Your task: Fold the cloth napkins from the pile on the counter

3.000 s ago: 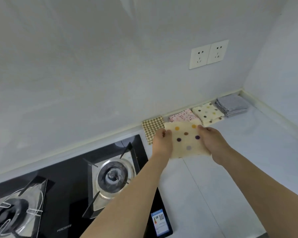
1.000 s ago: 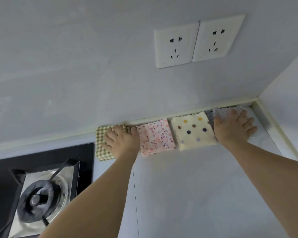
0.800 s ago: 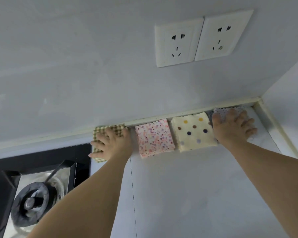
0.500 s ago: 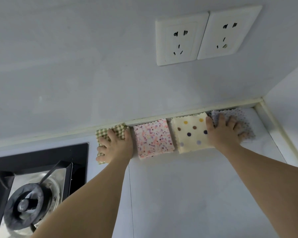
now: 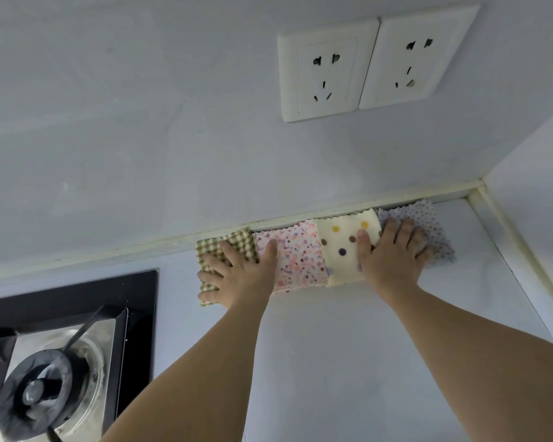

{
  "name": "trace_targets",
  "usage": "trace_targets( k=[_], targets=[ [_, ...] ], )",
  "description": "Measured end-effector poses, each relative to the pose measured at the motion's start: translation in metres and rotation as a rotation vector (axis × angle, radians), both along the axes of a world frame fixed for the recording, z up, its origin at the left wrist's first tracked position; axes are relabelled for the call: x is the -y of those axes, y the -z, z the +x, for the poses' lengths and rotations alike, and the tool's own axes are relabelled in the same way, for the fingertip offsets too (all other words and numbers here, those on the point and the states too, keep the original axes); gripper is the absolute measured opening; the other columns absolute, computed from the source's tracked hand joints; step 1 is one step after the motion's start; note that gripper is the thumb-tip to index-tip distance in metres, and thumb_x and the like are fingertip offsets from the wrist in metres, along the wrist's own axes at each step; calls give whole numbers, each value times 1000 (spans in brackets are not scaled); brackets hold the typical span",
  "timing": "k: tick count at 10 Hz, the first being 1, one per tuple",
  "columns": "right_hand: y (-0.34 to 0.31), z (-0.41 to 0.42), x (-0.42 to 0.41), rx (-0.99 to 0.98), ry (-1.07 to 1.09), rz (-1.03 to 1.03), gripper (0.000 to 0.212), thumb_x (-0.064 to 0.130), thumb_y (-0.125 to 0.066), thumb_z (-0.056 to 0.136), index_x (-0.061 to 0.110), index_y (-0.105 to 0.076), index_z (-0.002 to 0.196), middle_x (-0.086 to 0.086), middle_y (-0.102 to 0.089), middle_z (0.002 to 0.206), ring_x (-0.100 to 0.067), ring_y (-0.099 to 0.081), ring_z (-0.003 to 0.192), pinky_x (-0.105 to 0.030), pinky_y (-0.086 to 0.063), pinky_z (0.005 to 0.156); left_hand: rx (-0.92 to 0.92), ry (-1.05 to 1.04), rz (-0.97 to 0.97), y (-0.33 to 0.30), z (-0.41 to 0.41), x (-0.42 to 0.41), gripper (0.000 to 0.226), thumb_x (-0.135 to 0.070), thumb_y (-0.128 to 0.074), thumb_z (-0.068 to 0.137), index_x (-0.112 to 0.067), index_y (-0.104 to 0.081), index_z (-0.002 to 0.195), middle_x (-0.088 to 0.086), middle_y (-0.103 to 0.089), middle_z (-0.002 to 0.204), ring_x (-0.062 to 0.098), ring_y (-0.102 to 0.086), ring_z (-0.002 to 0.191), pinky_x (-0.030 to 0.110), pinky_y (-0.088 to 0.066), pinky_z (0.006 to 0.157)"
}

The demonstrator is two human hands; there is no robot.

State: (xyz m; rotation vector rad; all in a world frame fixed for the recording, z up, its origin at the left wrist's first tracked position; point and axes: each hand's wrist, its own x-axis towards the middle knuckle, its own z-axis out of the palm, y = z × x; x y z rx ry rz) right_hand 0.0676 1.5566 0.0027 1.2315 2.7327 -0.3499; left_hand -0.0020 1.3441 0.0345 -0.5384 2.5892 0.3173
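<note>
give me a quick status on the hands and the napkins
Left hand flat on checked napkin. Right hand flat across polka-dot napkin and lilac napkin. Four folded, in a row. Nothing blocking.

Single head-worn wide-angle view, looking forward and down along both forearms toward the back wall. It sits close to the counter [image 5: 348, 362]: the wall sockets [image 5: 374, 63] fill the upper frame, the gas hob [image 5: 61, 362] is cut off at lower left, and the room corner lies at the right edge.

Along the white wall lie a green-checked napkin [image 5: 233, 244], a pink speckled napkin [image 5: 297, 256], a cream polka-dot napkin [image 5: 342, 247] and a lilac dotted napkin [image 5: 434, 228], near a black hob [image 5: 77, 291].
</note>
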Motion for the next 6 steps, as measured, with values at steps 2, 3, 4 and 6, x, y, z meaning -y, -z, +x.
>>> trace_targets(
  k=[2,3,4,6],
  targets=[
    [3,0,2,-16,11,28,75,62,-21,94,11,-21,149,-17,-14,157,-38,-7,144,-61,-7,113,14,-2,-14,2,-1,-2,111,-94,-10,66,-29,12,153,9,14,161,41,7,145,68,-4,110],
    [1,0,3,-18,18,24,75,62,-22,94,11,-21,149,-17,-15,157,-38,-7,144,-60,-6,113,16,4,-11,1,-1,-1,110,-94,-12,67,-29,13,153,9,15,161,42,8,145,68,-2,110],
    [-3,1,1,-16,15,7,75,60,-22,94,9,-20,150,-17,-14,158,-38,-7,144,-58,-5,114,24,3,8,-5,0,0,109,-93,-14,70,-28,14,152,9,17,161,41,9,146,69,-1,110],
    [-29,11,12,-77,-31,-6,74,57,-19,97,6,-13,151,-17,-11,159,-35,-6,146,-53,-4,118,-21,40,29,-24,9,5,105,-91,-12,72,-28,14,153,7,18,161,38,10,147,69,3,109]
  ],
)
